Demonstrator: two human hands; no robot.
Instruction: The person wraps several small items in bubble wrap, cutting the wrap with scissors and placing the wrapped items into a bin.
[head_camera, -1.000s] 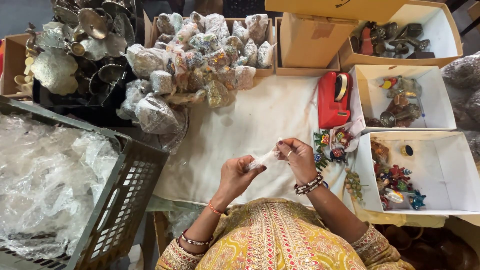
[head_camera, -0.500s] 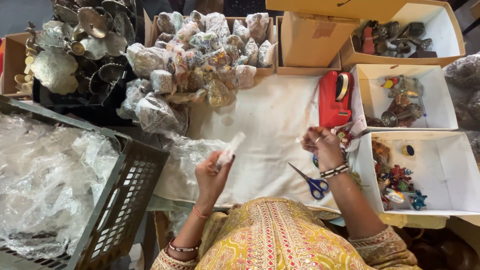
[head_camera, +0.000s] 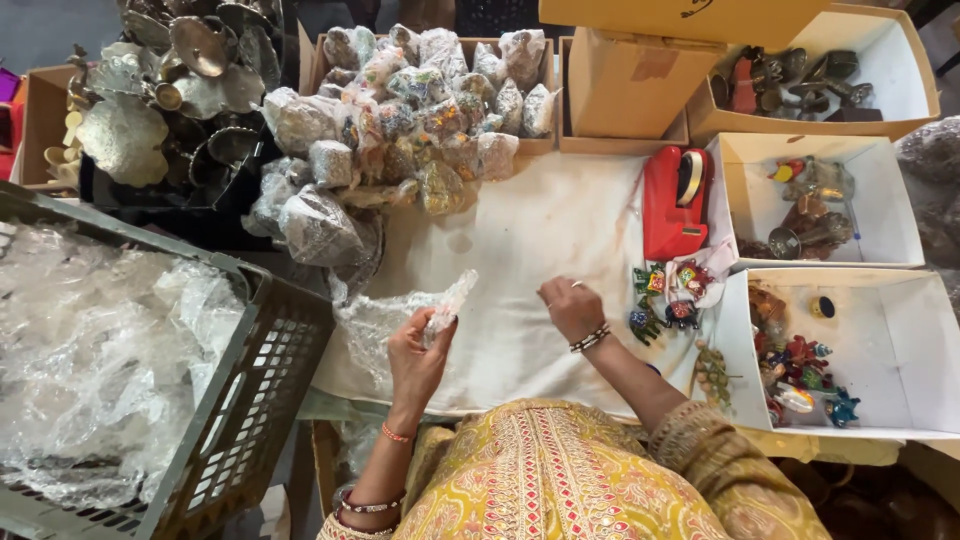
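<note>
head view: scissors hidden beneath right hand (head_camera: 572, 308)

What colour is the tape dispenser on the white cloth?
The tape dispenser is red, seen clearly in the head view, beside the white boxes.

A white cloth (head_camera: 560, 230) covers the table (cardboard boxes (head_camera: 630, 80) behind).

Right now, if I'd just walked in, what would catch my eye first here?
Probably the heap of plastic-wrapped ornaments piled at the top of the white cloth, with the red tape dispenser bright to its right. Lower down, the left hand holds up a small clear-wrapped piece, beside a grey crate full of crumpled plastic.
</note>
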